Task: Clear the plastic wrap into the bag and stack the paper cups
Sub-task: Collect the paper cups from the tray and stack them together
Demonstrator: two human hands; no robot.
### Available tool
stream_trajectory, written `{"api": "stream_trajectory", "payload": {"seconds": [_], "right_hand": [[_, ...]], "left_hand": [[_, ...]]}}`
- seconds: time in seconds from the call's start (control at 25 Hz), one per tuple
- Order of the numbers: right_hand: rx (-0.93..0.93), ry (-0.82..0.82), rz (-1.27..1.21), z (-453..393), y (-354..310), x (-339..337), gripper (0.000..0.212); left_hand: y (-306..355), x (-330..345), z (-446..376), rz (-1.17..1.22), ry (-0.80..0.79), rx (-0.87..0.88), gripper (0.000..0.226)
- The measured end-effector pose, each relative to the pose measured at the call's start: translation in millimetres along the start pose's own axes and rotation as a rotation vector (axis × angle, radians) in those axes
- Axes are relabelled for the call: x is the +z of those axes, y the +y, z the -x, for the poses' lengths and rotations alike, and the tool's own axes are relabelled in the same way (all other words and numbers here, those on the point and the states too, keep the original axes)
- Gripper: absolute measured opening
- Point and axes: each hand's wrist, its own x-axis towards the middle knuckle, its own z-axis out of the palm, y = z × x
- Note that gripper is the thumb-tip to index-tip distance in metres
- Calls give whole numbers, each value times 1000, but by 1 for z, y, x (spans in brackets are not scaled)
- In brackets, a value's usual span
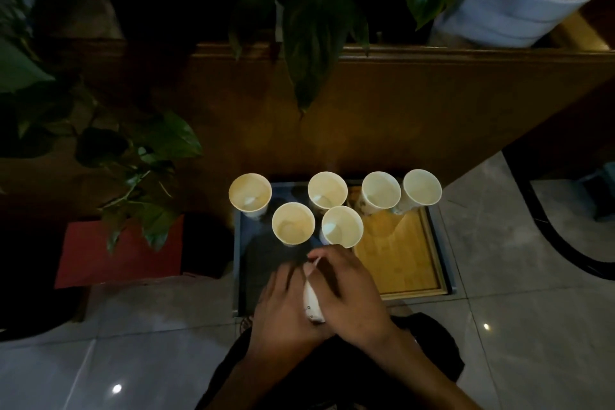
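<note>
Six paper cups (293, 224) stand upright on the tray (442, 243); both hands, left hand (286, 306) and right hand (349, 293), clasp a seventh cup (312, 301) together. Reaching forward could topple the nearest uprights.

Six paper cups (327, 190) on low table (263, 260)

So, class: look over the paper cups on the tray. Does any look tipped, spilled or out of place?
One does. Six cups stand upright, but a seventh cup lies on its side between the left hand and right hand. No spill shows.
</note>
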Motion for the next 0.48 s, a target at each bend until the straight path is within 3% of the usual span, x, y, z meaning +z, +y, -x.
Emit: {"api": "stream_trajectory", "payload": {"seconds": [0.12, 0.32, 0.48], "right_hand": [[-87, 12, 264, -8, 13, 29, 40], [-177, 107, 551, -22, 32, 61, 31], [-156, 99, 696, -24, 42, 75, 33]], "left_hand": [[-21, 20, -6, 12, -71, -106, 72], [-42, 45, -17, 53, -297, -221, 55], [-46, 62, -22, 242, -284, -285, 47]]}}
